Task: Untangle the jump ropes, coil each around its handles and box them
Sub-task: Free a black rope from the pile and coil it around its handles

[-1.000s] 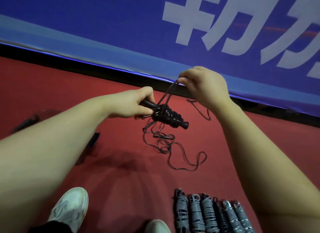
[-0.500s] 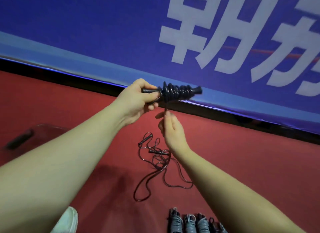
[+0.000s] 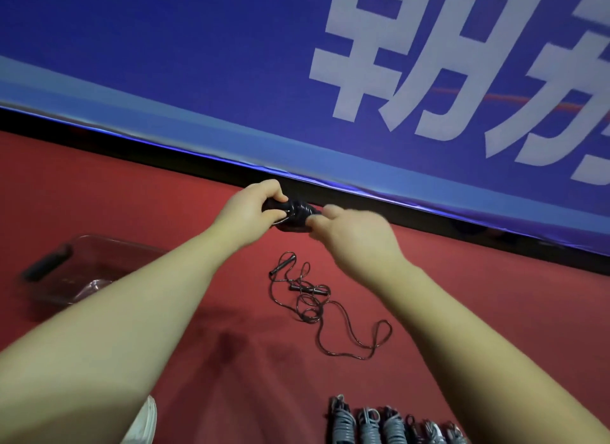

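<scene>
A coiled black jump rope (image 3: 294, 216), its glossy cord wound in thick rounded turns around its handles, is held in the air at the centre of the frame, just in front of the foot of the wall. The left hand (image 3: 254, 209) grips the bare, smooth handle end that sticks out on the left, fingers curled round it. The right hand (image 3: 351, 234) closes its fingertips on the right end of the bundle; it is blurred, so the exact pinch cannot be made out.

Below the hands, a loose black jump rope (image 3: 308, 300) lies on the red floor (image 3: 462, 311) in thin tangled loops, with two short stick-like handles in the tangle and one long loop trailing toward the lower right.

At the left edge, partly behind the left forearm, sits a clear plastic box (image 3: 71, 262) with a dark bar handle on its near-left wall; what is in it cannot be told. Along the bottom edge, right of centre, a row of grey coiled ropes (image 3: 379, 424) lies side by side, ribbed and cylindrical. A white shoe (image 3: 145, 420) shows at the bottom left.

The matt floor is open between the box and the tangle. A black strip (image 3: 132, 149) bounds it under a blue banner (image 3: 165, 47) with large white characters.
</scene>
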A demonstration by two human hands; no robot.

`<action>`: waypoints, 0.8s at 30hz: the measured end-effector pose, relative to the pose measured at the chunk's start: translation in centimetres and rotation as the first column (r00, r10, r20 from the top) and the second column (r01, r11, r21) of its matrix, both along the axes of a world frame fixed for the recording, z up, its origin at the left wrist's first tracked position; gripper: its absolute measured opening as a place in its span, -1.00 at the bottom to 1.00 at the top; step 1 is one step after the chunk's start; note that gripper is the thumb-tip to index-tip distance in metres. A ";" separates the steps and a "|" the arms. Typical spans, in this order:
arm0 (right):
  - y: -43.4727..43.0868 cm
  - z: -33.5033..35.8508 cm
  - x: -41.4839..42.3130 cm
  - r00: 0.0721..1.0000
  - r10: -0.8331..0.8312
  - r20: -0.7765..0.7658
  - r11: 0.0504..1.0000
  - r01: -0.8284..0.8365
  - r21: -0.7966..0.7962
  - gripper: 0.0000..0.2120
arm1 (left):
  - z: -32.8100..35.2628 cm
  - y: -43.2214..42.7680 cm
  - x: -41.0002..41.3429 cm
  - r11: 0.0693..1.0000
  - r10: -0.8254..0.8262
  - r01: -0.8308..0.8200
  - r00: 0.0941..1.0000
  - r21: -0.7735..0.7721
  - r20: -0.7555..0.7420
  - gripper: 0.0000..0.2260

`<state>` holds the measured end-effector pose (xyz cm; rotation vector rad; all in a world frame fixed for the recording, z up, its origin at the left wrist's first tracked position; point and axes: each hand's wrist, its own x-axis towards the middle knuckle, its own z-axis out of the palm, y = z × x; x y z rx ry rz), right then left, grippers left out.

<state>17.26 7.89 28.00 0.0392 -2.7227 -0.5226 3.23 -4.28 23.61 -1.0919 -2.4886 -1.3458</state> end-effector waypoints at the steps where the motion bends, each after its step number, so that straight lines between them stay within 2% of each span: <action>1: 0.5 0.8 0.1 1.000 0.026 -0.008 0.999 -0.025 0.039 -0.74 | 0.2 -0.1 0.2 0.997 -0.061 0.061 0.998 -0.038 -0.007 -0.82; 4: 2.2 2.0 0.2 0.997 0.059 -0.045 0.996 -0.056 0.076 -0.76 | 0.9 -0.4 1.1 0.960 -0.254 0.257 0.966 -0.112 0.041 -0.70; 7: 4.1 1.9 0.3 0.991 0.100 -0.086 0.994 -0.103 -0.035 -0.78 | 2.3 -0.9 2.3 0.900 -0.394 0.415 0.905 -0.132 0.159 -0.74; 9: 5.5 1.1 0.4 0.986 0.104 -0.132 0.987 -0.118 -0.106 -0.77 | 3.7 -1.2 3.6 0.850 -0.504 0.526 0.831 -0.039 0.235 -0.77; 10: 5.9 0.6 0.5 0.982 0.101 -0.159 0.971 -0.132 -0.200 -0.78 | 4.6 -1.2 4.4 0.811 -0.573 0.583 0.777 0.044 0.260 -0.78; 12: 6.3 -0.7 0.6 0.984 -0.041 -0.173 0.879 -0.047 -0.475 -0.76 | 6.1 -1.0 6.3 0.705 -0.708 0.676 0.648 0.215 0.281 -0.84; 14: 5.3 -3.3 -0.1 0.988 -0.146 0.057 0.776 0.150 -0.612 -0.63 | 7.1 -0.2 7.9 0.635 -0.772 0.701 0.570 0.324 0.280 -0.87; 16: 3.5 -5.4 -0.9 0.969 -0.178 0.173 0.777 0.246 -0.579 -0.58 | 7.1 0.8 8.4 0.673 -0.736 0.604 0.604 0.426 0.306 -0.83; 17: 2.2 -5.8 -1.2 0.979 -0.147 0.142 0.779 0.203 -0.593 -0.61 | 6.9 1.2 8.3 0.711 -0.689 0.506 0.638 0.487 0.344 -0.81; 19: 0.1 -6.3 -1.7 0.999 0.013 0.039 0.655 0.021 -0.755 -0.80 | 6.3 1.7 7.3 0.761 -0.578 0.270 0.695 0.590 0.428 -0.79; 20: -0.6 -6.2 -2.1 1.000 0.029 0.000 0.621 -0.018 -0.783 -0.85 | 6.0 1.7 6.6 0.764 -0.525 0.161 0.719 0.625 0.456 -0.79; 22: -1.4 -5.9 -2.4 0.996 0.037 0.086 0.643 0.043 -0.765 -0.79 | 5.2 1.5 4.8 0.762 -0.429 0.033 0.774 0.647 0.465 -0.77; 24: -1.5 -5.7 -2.3 0.987 -0.007 0.163 0.755 0.112 -0.646 -0.76 | 4.2 1.1 3.6 0.796 -0.329 0.010 0.846 0.605 0.419 -0.75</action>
